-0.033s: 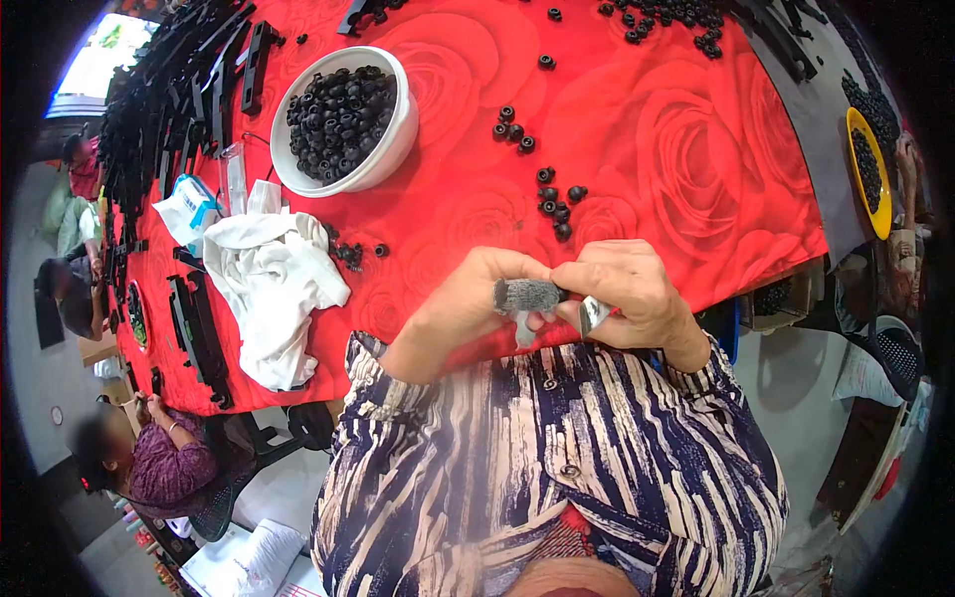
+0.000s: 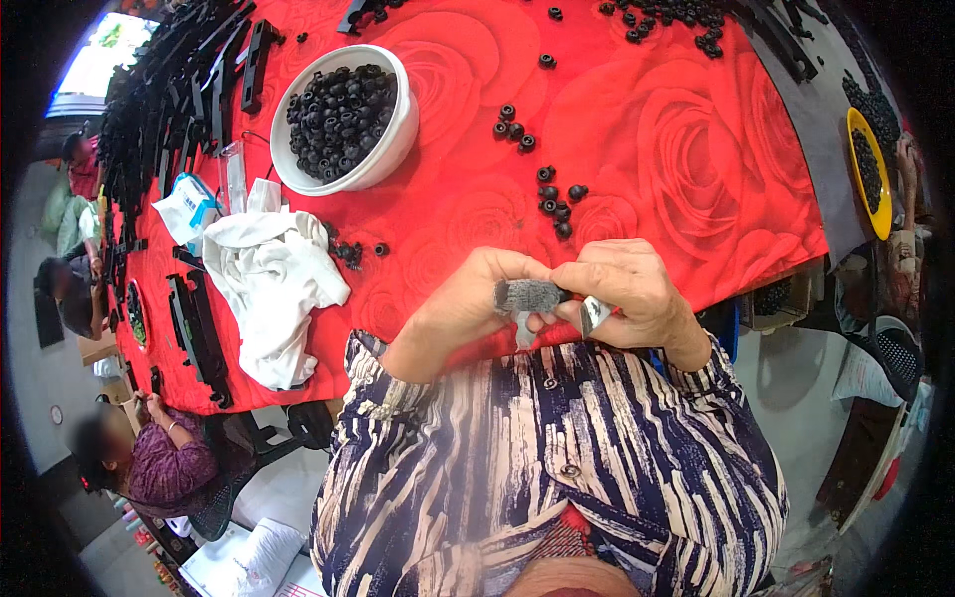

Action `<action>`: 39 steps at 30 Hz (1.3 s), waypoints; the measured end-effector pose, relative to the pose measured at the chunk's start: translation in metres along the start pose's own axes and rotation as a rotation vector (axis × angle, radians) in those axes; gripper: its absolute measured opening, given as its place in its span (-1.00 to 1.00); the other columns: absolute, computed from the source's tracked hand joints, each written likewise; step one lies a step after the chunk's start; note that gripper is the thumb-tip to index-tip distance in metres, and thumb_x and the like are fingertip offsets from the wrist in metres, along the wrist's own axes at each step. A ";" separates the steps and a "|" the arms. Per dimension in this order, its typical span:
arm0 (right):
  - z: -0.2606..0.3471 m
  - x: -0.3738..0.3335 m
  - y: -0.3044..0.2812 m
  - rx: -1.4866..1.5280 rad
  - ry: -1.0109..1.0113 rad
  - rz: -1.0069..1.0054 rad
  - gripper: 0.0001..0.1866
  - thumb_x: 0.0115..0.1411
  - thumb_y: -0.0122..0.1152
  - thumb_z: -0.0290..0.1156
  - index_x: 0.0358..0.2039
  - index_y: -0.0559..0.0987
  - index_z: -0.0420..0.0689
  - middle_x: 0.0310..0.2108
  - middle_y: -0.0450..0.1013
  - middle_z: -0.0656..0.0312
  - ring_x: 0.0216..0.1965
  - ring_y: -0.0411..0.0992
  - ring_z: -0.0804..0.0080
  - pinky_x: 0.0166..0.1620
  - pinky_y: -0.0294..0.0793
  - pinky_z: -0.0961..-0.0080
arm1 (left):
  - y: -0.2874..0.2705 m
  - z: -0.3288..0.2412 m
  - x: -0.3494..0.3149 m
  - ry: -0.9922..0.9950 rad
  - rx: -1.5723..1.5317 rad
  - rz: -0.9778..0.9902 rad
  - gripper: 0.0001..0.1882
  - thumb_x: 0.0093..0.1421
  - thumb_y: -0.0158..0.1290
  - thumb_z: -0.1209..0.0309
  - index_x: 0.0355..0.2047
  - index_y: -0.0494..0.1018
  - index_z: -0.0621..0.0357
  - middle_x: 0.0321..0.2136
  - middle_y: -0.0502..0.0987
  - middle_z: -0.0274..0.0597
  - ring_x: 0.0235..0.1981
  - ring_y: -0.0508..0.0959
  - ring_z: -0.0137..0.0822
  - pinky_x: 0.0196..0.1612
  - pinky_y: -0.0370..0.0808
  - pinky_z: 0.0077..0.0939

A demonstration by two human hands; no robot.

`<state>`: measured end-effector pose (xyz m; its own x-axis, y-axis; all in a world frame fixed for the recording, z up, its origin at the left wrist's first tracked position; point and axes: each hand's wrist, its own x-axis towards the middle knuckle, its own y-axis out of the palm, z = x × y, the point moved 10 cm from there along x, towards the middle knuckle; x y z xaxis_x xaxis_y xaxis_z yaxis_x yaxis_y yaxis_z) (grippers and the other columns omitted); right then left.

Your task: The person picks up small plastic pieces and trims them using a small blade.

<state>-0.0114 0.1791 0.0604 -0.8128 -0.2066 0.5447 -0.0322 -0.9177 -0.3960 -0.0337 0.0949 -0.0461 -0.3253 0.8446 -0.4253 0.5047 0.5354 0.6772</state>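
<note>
My left hand (image 2: 460,301) and my right hand (image 2: 629,297) meet close to my body at the table's near edge, both closed. A grey knitted finger cover (image 2: 529,296) sits at the fingers of my left hand, with a pale strip (image 2: 524,330) hanging below it. At the right end of the cover a bit of a small black part (image 2: 564,296) shows, pinched between the two hands and mostly hidden. My right hand also grips a short, shiny metal blade (image 2: 595,315) that points down. Several round black parts with holes (image 2: 555,207) lie just beyond my hands.
A white bowl (image 2: 403,139) full of such parts stands at the far left. Nearer is a crumpled white cloth (image 2: 269,289). Long black plastic pieces (image 2: 204,109) pile up along the left side of the red tablecloth (image 2: 448,224). Other people sit left and right.
</note>
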 end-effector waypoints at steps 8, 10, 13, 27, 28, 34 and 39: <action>0.005 0.000 -0.004 -0.062 -0.023 -0.213 -0.55 -0.25 0.30 -0.63 -0.22 0.53 -0.27 -0.66 0.33 0.22 -0.68 0.29 0.37 -0.61 0.25 0.50 | 0.003 -0.015 -0.007 0.358 -0.133 -0.014 -0.79 0.14 0.02 0.51 -0.21 0.45 0.36 -0.40 0.54 -0.14 -0.48 0.53 -0.48 -0.45 0.50 -0.62; 0.011 -0.003 -0.007 -0.111 -0.094 -0.300 -0.54 -0.28 0.35 -0.62 -0.24 0.54 -0.27 -0.68 0.32 0.25 -0.70 0.27 0.43 -0.63 0.21 0.52 | 0.005 -0.017 -0.009 0.359 -0.105 -0.040 -0.77 0.15 0.02 0.50 -0.20 0.44 0.38 -0.38 0.53 -0.14 -0.47 0.53 -0.47 -0.44 0.51 -0.61; 0.014 -0.008 -0.007 -0.184 -0.110 -0.342 -0.55 -0.29 0.38 -0.62 -0.27 0.54 -0.24 -0.69 0.32 0.30 -0.71 0.25 0.47 -0.65 0.17 0.55 | 0.005 -0.020 -0.011 0.419 -0.071 -0.056 -0.76 0.14 0.03 0.50 -0.19 0.44 0.39 -0.37 0.53 -0.14 -0.47 0.52 -0.44 -0.44 0.51 -0.60; -0.008 -0.006 -0.012 0.100 0.257 -0.238 -0.75 -0.05 0.24 -0.59 -0.32 0.42 -0.25 -0.54 0.35 0.14 -0.61 0.31 0.33 -0.55 0.28 0.50 | 0.002 -0.034 -0.018 0.474 0.105 -0.158 -0.82 0.13 0.05 0.51 -0.25 0.48 0.33 -0.42 0.52 -0.31 -0.47 0.49 -0.56 -0.42 0.44 -0.71; -0.019 -0.010 -0.010 0.218 0.362 -0.218 -0.78 0.02 0.17 -0.57 -0.29 0.41 -0.27 -0.51 0.35 0.11 -0.58 0.33 0.30 -0.50 0.32 0.50 | 0.002 -0.031 -0.016 0.452 0.093 -0.143 -0.83 0.14 0.04 0.51 -0.26 0.48 0.32 -0.43 0.52 -0.31 -0.47 0.49 -0.57 -0.43 0.44 -0.72; -0.027 -0.010 -0.008 0.040 0.377 -0.176 -0.85 0.11 0.06 -0.58 -0.27 0.41 -0.28 -0.48 0.37 0.09 -0.51 0.39 0.28 -0.44 0.34 0.47 | 0.002 -0.030 -0.013 0.441 0.082 -0.124 -0.83 0.14 0.04 0.52 -0.26 0.48 0.32 -0.44 0.52 -0.32 -0.48 0.49 -0.57 -0.44 0.43 -0.73; -0.026 -0.008 -0.007 0.040 0.383 -0.150 -0.85 0.10 0.07 -0.58 -0.27 0.43 -0.28 -0.48 0.37 0.09 -0.51 0.39 0.27 -0.45 0.34 0.47 | -0.001 -0.028 -0.013 0.458 0.061 -0.143 -0.82 0.13 0.04 0.54 -0.24 0.48 0.32 -0.43 0.53 -0.29 -0.49 0.50 -0.54 -0.46 0.45 -0.72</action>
<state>-0.0200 0.1962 0.0392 -0.9588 0.0653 0.2765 -0.1506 -0.9421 -0.2996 -0.0525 0.0833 -0.0243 -0.7065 0.6806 -0.1941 0.4708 0.6567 0.5891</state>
